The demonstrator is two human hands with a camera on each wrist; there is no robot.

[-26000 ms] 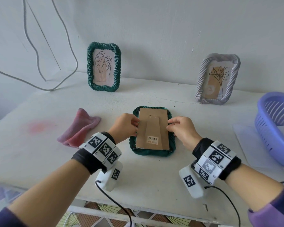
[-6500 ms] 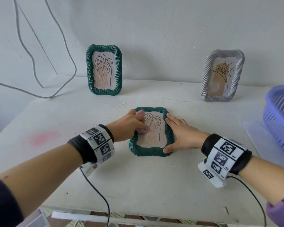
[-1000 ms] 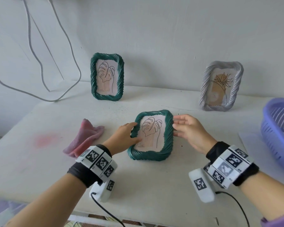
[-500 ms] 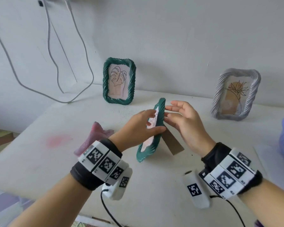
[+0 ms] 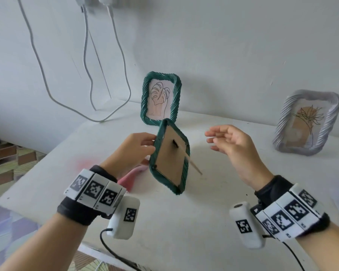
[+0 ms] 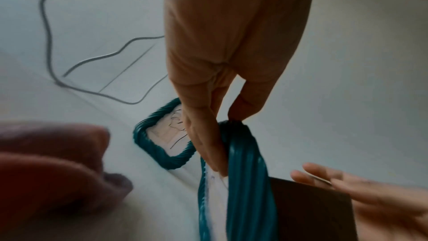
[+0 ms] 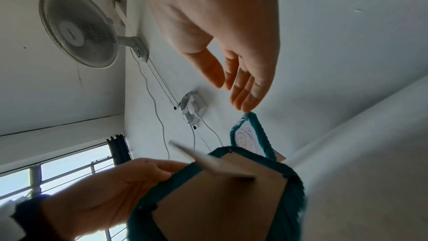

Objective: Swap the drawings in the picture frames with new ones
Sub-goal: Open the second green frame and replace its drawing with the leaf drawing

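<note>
My left hand [image 5: 134, 151] pinches the left edge of a dark green twisted picture frame [image 5: 169, 156], lifted off the table and turned so its cardboard back faces me. The cardboard stand [image 5: 192, 163] is folded out to the right. In the left wrist view thumb and fingers [image 6: 208, 144] clamp the green rim [image 6: 245, 171]. My right hand [image 5: 229, 141] hovers to the right of the frame, fingers straight and loose, touching nothing. A second green frame [image 5: 160, 98] with a leaf drawing stands at the wall. A lilac frame [image 5: 307, 122] with a plant drawing stands at the far right.
A pink cloth [image 5: 129, 176] lies on the white table [image 5: 184, 222] just below my left hand. White cables [image 5: 86, 61] hang from a wall socket at the back left. The table's left edge drops to a patterned floor [image 5: 10, 159].
The frame has been turned further, from edge-on to back facing me, and raised. My right hand has let go of it and drawn away to the right. The head view shifted left.
</note>
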